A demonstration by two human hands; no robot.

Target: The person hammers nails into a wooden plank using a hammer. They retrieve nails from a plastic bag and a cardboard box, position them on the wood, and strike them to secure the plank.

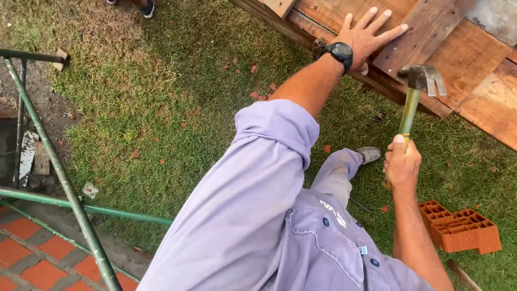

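My left hand (368,35) lies flat with fingers spread on a brown wooden plank structure (458,64) at the upper right. A black watch (339,54) sits on that wrist, and the lilac sleeve is rolled up above the elbow. My right hand (402,161) grips the green handle of a claw hammer. The steel hammer head (423,76) hangs just over the plank edge, to the right of my left hand. My grey shoe (369,154) stands on the grass below.
A hollow orange clay brick (459,226) lies on the grass at the lower right. Green metal railing bars (64,186) cross the left side above red paving. Brick chips litter the lawn. Someone else's shoe (146,7) shows at the top edge.
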